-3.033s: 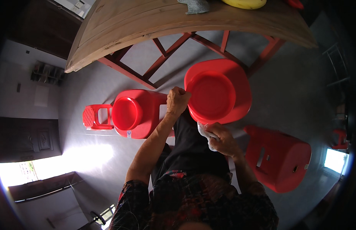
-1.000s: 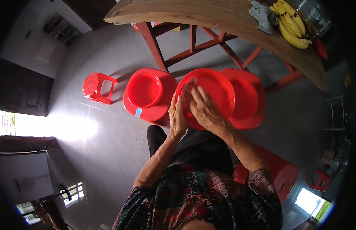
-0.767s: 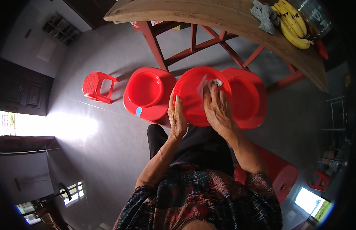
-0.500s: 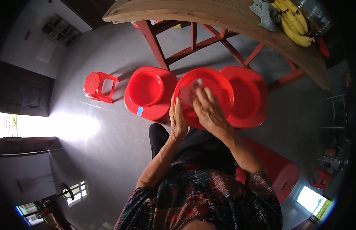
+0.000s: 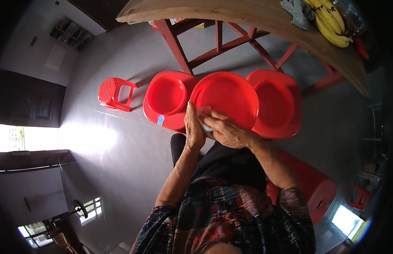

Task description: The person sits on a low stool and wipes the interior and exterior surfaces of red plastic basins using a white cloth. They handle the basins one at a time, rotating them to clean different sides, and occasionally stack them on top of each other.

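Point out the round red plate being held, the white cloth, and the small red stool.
red plate [image 5: 228, 95], head view, centre of its face.
white cloth [image 5: 203, 112], head view, part showing above the fingers.
small red stool [image 5: 108, 89], head view, perforated seat.

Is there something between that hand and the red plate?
Yes. A small white cloth lies under the right hand, pressed on the plate near its lower rim. The left hand grips the rim bare, nothing between.

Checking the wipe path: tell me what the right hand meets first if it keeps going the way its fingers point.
The right hand points left across the plate's lower rim, so it would likely meet the left hand gripping that rim first; depth is unclear.
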A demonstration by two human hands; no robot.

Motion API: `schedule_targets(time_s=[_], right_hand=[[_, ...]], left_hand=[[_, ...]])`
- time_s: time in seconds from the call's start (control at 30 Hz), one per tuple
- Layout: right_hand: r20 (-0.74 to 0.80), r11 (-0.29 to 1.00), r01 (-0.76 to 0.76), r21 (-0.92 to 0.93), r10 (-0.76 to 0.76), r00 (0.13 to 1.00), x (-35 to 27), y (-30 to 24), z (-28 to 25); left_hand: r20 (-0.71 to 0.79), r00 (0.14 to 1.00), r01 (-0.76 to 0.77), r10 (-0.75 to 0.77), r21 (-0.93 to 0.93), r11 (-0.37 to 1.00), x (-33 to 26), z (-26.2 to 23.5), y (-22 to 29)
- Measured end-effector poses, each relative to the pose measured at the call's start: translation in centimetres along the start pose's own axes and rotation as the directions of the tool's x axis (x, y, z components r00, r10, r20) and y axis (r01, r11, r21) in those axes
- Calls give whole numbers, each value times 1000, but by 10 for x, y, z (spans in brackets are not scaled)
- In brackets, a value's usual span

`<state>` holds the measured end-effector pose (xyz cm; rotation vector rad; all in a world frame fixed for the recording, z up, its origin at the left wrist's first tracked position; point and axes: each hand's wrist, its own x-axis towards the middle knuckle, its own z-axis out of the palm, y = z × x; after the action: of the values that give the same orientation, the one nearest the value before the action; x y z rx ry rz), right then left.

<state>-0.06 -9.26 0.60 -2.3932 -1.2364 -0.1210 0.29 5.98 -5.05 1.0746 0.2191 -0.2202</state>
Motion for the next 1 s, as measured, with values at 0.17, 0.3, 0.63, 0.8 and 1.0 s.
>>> schedule_targets(time_s=[0.17,0.3,0.63,0.8,1.0], right_hand=[[253,972,-207,-115,230,940,-32,10,-15],[-83,833,-366,-416,366,927,-36,6,-11],[-153,898,-178,402,257,954,-11,-19,17],[-78,992,-42,-123,32,996,-38,3,11],[-400,947,-136,-292,9,916,-22,-2,26]], left_hand=[[-101,971,-184,217,268,946,-4,15,12],[-56,955,-243,291,411,879,-11,27,18],[-147,960,-151,237,440,885,-12,9,18],[-20,968,-201,250,537,820,-11,18,48],[93,967,-255,238,312,915,-21,29,42]])
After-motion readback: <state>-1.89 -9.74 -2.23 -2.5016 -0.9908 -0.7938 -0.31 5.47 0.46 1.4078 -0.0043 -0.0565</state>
